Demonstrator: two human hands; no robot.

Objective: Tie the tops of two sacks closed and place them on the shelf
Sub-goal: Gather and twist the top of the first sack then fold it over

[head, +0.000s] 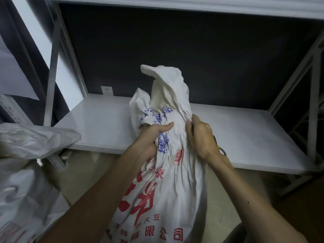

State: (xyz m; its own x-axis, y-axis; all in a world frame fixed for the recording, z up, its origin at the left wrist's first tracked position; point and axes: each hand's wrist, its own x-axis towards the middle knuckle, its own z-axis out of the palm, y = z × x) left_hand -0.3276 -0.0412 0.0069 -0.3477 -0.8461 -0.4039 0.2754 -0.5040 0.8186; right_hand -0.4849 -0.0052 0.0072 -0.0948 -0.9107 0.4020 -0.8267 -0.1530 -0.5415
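Note:
A white woven sack (163,186) with red and blue print stands in front of me, its neck bunched and its loose top flopping up toward the shelf. My left hand (152,137) grips the gathered neck from the left, thumb lying across the cloth. On the right side of the neck my right hand (201,135) pinches the folds; a small yellow and dark item shows by its wrist. A second pale sack (22,172) lies at the left edge, its mouth slack. The white shelf board (245,134) runs behind both.
The metal shelving has grey uprights at left (52,67) and right (313,95), and another board overhead (175,4). A wall socket (107,90) sits on the dark back wall. Tiled floor shows under the shelf edge.

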